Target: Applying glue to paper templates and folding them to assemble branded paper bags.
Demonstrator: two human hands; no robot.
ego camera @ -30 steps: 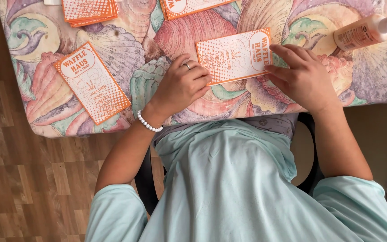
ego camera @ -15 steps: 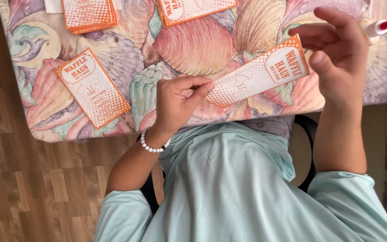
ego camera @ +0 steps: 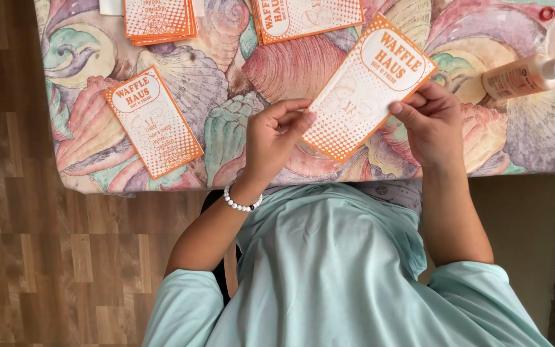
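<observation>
Orange-and-white paper card (ego camera: 364, 90) held above near edge of counter (ego camera: 226, 83), tilted, corner up toward far right. Left hand (ego camera: 276, 138) pinches lower left edge; right hand (ego camera: 433, 122) clamped on right edge. Looks light, thin, bendy, easily creased; best held by edges, as now. One loose card (ego camera: 152, 121) flat near left edge. Two card stacks at far edge: left stack (ego camera: 160, 19), middle stack (ego camera: 306, 16). One glue bottle (ego camera: 528, 74) lying at right edge. Shell-print cloth covers counter.
</observation>
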